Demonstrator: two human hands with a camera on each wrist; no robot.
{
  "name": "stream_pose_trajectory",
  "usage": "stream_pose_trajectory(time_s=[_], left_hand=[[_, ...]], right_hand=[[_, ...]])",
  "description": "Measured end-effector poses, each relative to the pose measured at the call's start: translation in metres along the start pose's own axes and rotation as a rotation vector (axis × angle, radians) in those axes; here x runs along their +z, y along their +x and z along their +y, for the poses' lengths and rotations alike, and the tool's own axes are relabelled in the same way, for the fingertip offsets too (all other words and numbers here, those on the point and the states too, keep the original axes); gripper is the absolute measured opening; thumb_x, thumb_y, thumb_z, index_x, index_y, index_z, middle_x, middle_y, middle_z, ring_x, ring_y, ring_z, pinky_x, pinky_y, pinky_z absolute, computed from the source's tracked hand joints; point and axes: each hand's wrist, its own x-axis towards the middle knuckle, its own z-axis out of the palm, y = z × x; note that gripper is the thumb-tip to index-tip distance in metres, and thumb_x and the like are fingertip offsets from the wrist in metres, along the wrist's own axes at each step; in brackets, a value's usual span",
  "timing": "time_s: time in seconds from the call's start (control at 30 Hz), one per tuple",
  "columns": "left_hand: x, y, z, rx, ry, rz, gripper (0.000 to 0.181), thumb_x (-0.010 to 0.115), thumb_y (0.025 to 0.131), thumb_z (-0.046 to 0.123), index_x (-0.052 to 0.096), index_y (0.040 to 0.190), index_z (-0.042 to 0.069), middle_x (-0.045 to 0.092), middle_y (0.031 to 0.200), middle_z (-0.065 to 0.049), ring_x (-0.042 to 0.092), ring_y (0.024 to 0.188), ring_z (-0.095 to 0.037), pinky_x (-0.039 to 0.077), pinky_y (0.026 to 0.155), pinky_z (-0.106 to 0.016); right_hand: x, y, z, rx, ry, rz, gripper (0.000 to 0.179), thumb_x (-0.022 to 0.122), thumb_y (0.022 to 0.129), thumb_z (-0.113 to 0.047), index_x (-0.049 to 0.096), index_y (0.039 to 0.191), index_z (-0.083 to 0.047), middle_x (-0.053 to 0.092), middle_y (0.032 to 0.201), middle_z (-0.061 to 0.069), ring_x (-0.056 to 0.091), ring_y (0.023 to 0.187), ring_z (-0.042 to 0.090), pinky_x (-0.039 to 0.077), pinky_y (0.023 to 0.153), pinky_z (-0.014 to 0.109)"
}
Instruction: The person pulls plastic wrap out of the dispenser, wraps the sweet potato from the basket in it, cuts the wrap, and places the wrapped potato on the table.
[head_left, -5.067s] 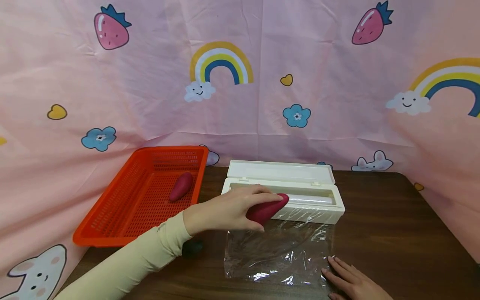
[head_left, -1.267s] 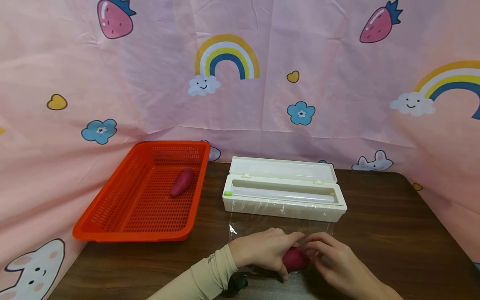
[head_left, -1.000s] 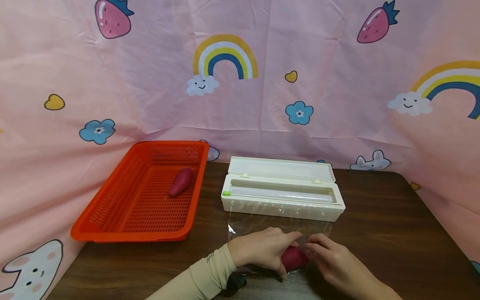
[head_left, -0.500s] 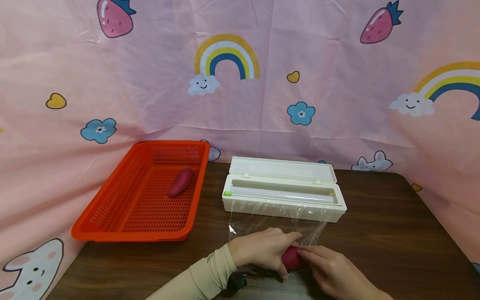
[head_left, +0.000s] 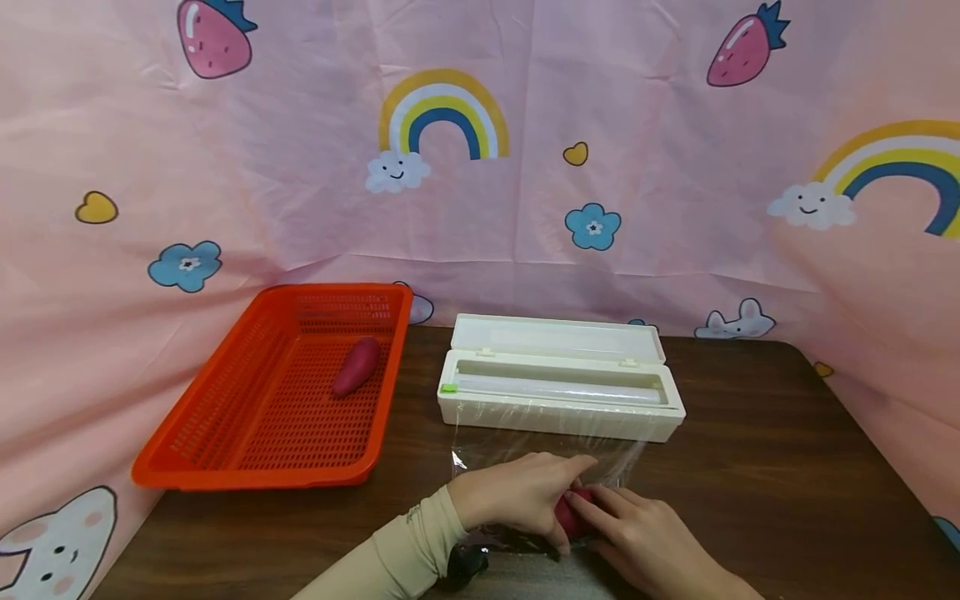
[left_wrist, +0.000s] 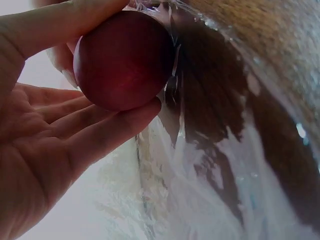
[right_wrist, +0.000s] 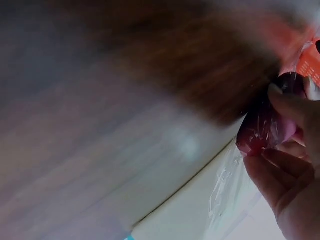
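Note:
My left hand (head_left: 517,496) grips a purplish-red sweet potato (head_left: 572,517) low over the near part of the table, thumb on one side and fingers on the other. Its rounded end (left_wrist: 122,60) shows in the left wrist view. From the right, my right hand (head_left: 648,533) holds the other end, fingers and thumb curled round it. Clear cling film (head_left: 480,460) stretches from the white dispenser box (head_left: 562,421) to the sweet potato. In the right wrist view, wrinkled film covers the sweet potato (right_wrist: 262,127) between thumb and fingers. Both hands hide much of it.
The box's lid (head_left: 557,337) stands open behind the film roll (head_left: 558,388), with a green tab (head_left: 448,388) at left. An orange basket (head_left: 247,480) holds another sweet potato (head_left: 356,367). A patterned cloth hangs behind the dark wooden table (head_left: 757,467).
Earlier my left hand held the sweet potato in front of the box; now it is down at the film. My right hand has moved left onto its end, drawing the film's right side inward.

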Motion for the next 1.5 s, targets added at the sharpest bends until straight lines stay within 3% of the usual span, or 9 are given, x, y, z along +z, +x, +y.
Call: stream_pose_trajectory(time_s=[0.27, 0.4, 0.5, 0.67, 0.8, 0.93, 1.03, 1.33, 1.5], left_hand=[[-0.002, -0.011, 0.000, 0.016, 0.033, 0.040, 0.095, 0.087, 0.080, 0.041, 0.038, 0.155, 0.010, 0.059, 0.142, -0.002, 0.059, 0.124, -0.009, 0.051, 0.100, -0.026], [-0.010, -0.028, 0.000, 0.004, 0.057, 0.107, 0.073, 0.081, 0.087, 0.036, 0.048, 0.148, 0.011, 0.064, 0.132, -0.002, 0.062, 0.107, -0.005, 0.053, 0.090, -0.024], [-0.018, -0.046, -0.004, 0.013, 0.112, 0.139, 0.054, 0.084, 0.084, 0.027, 0.063, 0.132, 0.012, 0.068, 0.116, 0.001, 0.060, 0.092, -0.003, 0.052, 0.081, -0.021], [-0.025, -0.077, -0.013, -0.011, 0.173, 0.050, 0.039, 0.093, 0.071, 0.024, 0.075, 0.104, 0.018, 0.063, 0.091, 0.009, 0.052, 0.076, 0.001, 0.046, 0.067, -0.016], [-0.026, -0.092, -0.020, -0.047, 0.167, -0.046, 0.038, 0.097, 0.063, 0.026, 0.074, 0.091, 0.019, 0.058, 0.082, 0.011, 0.045, 0.069, 0.002, 0.040, 0.061, -0.015], [-0.023, -0.097, -0.026, -0.069, 0.139, -0.100, 0.037, 0.098, 0.060, 0.025, 0.072, 0.085, 0.019, 0.057, 0.080, 0.011, 0.045, 0.068, 0.002, 0.040, 0.061, -0.015], [-0.019, -0.099, -0.030, -0.063, 0.126, -0.105, 0.033, 0.098, 0.061, 0.023, 0.073, 0.082, 0.018, 0.058, 0.079, 0.012, 0.046, 0.069, 0.003, 0.041, 0.062, -0.014], [-0.018, -0.097, -0.033, -0.031, 0.120, -0.059, 0.015, 0.087, 0.076, 0.012, 0.075, 0.071, 0.020, 0.063, 0.080, 0.015, 0.054, 0.073, 0.006, 0.044, 0.067, -0.011], [-0.022, -0.098, -0.028, -0.003, 0.236, 0.024, 0.011, 0.081, 0.080, 0.015, 0.077, 0.074, 0.024, 0.059, 0.079, 0.015, 0.054, 0.071, 0.003, 0.043, 0.062, -0.014]], right_hand=[[0.002, 0.005, -0.003, 0.022, -0.053, 0.004, 0.059, 0.091, 0.068, -0.015, 0.072, 0.124, -0.014, 0.073, 0.105, 0.000, 0.073, 0.085, 0.012, 0.058, 0.064, 0.026], [0.002, 0.006, -0.004, 0.027, -0.072, -0.002, 0.057, 0.091, 0.069, -0.017, 0.072, 0.123, -0.013, 0.075, 0.103, 0.002, 0.074, 0.086, 0.015, 0.059, 0.064, 0.030], [0.001, 0.007, -0.003, 0.032, -0.077, 0.003, 0.056, 0.090, 0.069, -0.018, 0.072, 0.122, -0.014, 0.075, 0.101, 0.003, 0.074, 0.084, 0.015, 0.059, 0.064, 0.030], [0.001, 0.009, -0.004, 0.040, -0.066, -0.001, 0.058, 0.091, 0.068, -0.018, 0.072, 0.123, -0.015, 0.074, 0.101, 0.004, 0.073, 0.081, 0.014, 0.059, 0.062, 0.030], [-0.001, 0.010, -0.004, 0.054, -0.068, -0.015, 0.060, 0.091, 0.067, -0.017, 0.072, 0.124, -0.016, 0.075, 0.102, 0.005, 0.075, 0.083, 0.016, 0.060, 0.063, 0.031], [-0.001, 0.011, -0.003, 0.062, -0.070, -0.019, 0.060, 0.091, 0.068, -0.018, 0.072, 0.125, -0.016, 0.075, 0.102, 0.004, 0.074, 0.082, 0.015, 0.059, 0.063, 0.030], [-0.001, 0.012, -0.003, 0.059, -0.071, -0.021, 0.059, 0.090, 0.069, -0.019, 0.071, 0.125, -0.016, 0.074, 0.102, 0.002, 0.074, 0.082, 0.014, 0.058, 0.062, 0.029], [-0.003, 0.013, -0.004, 0.067, -0.069, -0.039, 0.058, 0.090, 0.071, -0.020, 0.071, 0.126, -0.016, 0.076, 0.101, 0.006, 0.075, 0.082, 0.019, 0.059, 0.062, 0.033], [-0.003, 0.015, -0.004, 0.074, -0.058, -0.048, 0.056, 0.089, 0.072, -0.019, 0.071, 0.125, -0.015, 0.074, 0.099, 0.003, 0.073, 0.077, 0.016, 0.057, 0.059, 0.030]])
